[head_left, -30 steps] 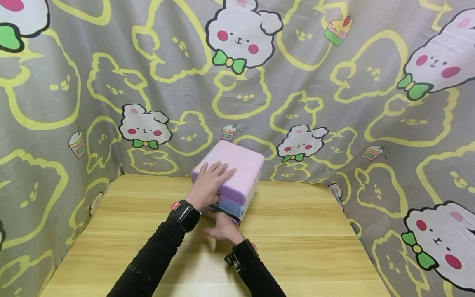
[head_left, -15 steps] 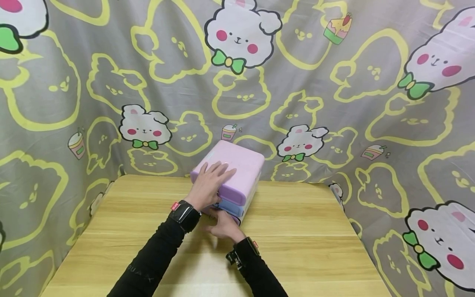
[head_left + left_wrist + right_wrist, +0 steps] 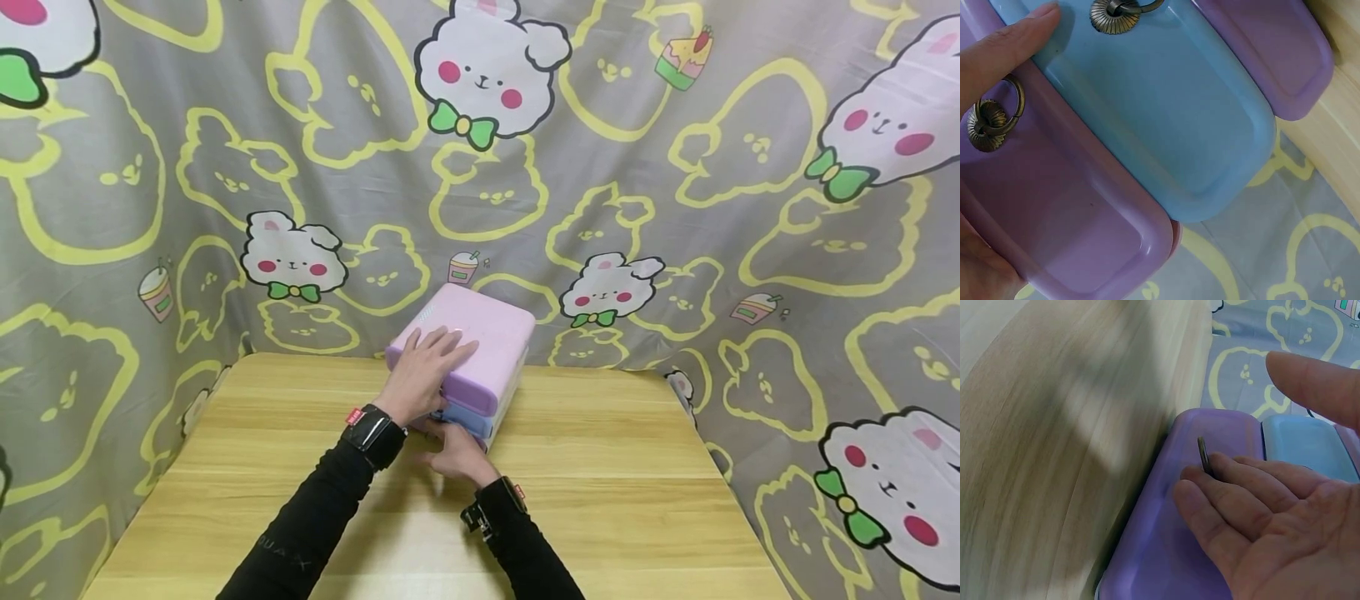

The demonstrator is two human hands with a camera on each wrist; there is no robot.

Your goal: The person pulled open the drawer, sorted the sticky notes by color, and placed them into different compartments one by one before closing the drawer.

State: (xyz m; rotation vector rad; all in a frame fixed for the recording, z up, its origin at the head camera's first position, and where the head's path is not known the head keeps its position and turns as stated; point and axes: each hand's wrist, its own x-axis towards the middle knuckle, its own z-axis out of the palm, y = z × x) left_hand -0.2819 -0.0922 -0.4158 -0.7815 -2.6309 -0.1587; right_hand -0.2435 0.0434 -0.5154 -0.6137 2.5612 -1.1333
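Observation:
A small drawer box [image 3: 495, 333] with a pink top stands on the table, its front turned toward me. My left hand [image 3: 420, 375] rests on its top with fingers spread, the thumb reaching down its front. In the left wrist view that thumb touches the edge of the blue middle drawer [image 3: 1160, 119], beside the purple top drawer [image 3: 1085, 200]. My right hand [image 3: 459, 454] is low at the front. Its straight fingers press the purple bottom drawer [image 3: 1166, 544] next to a bronze ring pull [image 3: 1203, 453], the thumb held apart. All drawers look closed.
The box stands near the back of the wooden table [image 3: 615, 483]. Behind and on both sides hangs a grey curtain [image 3: 495, 200] with rabbit prints, close to the table edges.
The bottom drawer has slid in slightly, and the dark gap above it has narrowed. My right hand has moved a little forward with it. The left hand stays in place.

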